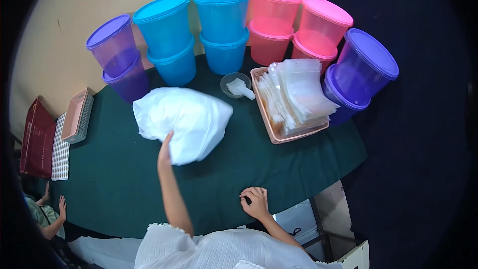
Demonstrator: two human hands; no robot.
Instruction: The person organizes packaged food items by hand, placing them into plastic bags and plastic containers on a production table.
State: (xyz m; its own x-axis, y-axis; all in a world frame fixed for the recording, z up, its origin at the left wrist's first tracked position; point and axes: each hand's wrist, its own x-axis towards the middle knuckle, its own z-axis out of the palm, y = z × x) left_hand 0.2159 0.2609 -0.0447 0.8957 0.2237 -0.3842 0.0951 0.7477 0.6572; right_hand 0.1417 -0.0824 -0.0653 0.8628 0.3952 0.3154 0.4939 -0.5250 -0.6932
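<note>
A bulky white plastic bag [191, 119] is held over the green-covered table [219, 169], left of the middle. My left hand [166, 148] grips its near side, the thumb showing on the front and the other fingers hidden by the bag. Near the table's front edge rests my right hand [256, 202], fingers curled in toward the thumb with nothing visible in them. Beyond the bag, a small clear bowl [229, 78] holds a white scoop [239, 88]. To the right, a pink basket [269, 128] is packed with clear plastic pouches [298, 92].
Along the back stand stacked lidded tubs: purple [110, 45], blue [167, 30], pink [276, 12] and purple again [366, 69]. At left are a small pink basket [77, 117], a checked box [60, 149] and a dark red tray [37, 139]. Another person's hand [61, 207] touches the left edge.
</note>
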